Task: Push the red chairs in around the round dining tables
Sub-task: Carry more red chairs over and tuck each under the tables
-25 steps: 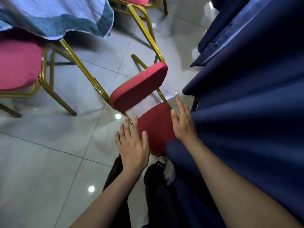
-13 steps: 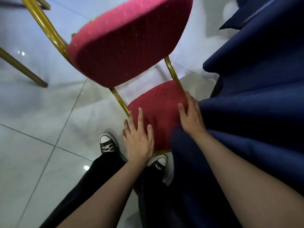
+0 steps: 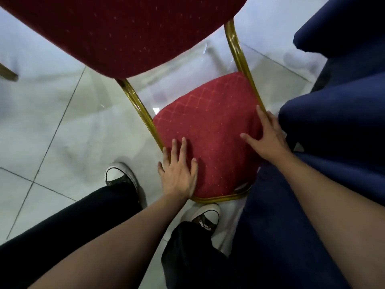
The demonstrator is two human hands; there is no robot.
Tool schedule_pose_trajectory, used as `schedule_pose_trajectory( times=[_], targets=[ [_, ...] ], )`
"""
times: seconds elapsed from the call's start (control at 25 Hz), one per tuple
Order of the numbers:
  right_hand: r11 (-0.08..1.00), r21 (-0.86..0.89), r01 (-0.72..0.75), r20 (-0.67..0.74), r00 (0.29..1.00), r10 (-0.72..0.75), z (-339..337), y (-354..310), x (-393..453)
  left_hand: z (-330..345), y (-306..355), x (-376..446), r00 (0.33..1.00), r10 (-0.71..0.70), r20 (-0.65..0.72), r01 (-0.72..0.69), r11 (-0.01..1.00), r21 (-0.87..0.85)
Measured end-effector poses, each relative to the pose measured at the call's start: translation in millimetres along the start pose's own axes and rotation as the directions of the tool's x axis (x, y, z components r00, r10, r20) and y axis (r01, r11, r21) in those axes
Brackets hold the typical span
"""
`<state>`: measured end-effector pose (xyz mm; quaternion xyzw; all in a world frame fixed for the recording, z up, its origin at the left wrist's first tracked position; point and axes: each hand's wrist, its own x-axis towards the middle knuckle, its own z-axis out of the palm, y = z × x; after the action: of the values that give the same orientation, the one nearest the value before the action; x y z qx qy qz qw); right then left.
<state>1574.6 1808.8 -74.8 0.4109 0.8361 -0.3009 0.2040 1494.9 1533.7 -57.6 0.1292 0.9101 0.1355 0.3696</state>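
Our left hand (image 3: 179,174) lay flat, fingers straight, on the seat (image 3: 208,132); our right hand (image 3: 268,134) was spread at its far edge by the blue cloth (image 3: 333,126). The chair sat half under it, perhaps. Soft padding, stiff frame (image 3: 141,113) — better gripped there.

Both bare forearms reach forward and down toward the red chair seat (image 3: 208,130); the left hand (image 3: 178,174) lies flat on the seat's near left corner, fingers straight and spread; the right hand (image 3: 267,135) rests on the seat's right edge, fingers straight, thumb splayed inward.
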Motion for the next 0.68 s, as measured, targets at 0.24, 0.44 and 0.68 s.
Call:
schedule_pose_trajectory(
  times=[0.24,0.44,0.68],
  targets=[
    [0.999,-0.048,0.018,0.014,1.0,-0.017,26,38,21,37,-18,17,0.993,-0.101,-0.057,0.094,0.989,-0.114],
    [0.999,0.024,0.043,0.084,0.995,-0.045,27,58,35,47,-24,23,0.992,-0.125,0.02,0.123,0.917,-0.379],
    [0.991,0.136,0.011,0.078,0.997,-0.022,27,48,28,33,-38,23,0.993,-0.113,0.031,0.115,0.879,-0.463]
  ],
)
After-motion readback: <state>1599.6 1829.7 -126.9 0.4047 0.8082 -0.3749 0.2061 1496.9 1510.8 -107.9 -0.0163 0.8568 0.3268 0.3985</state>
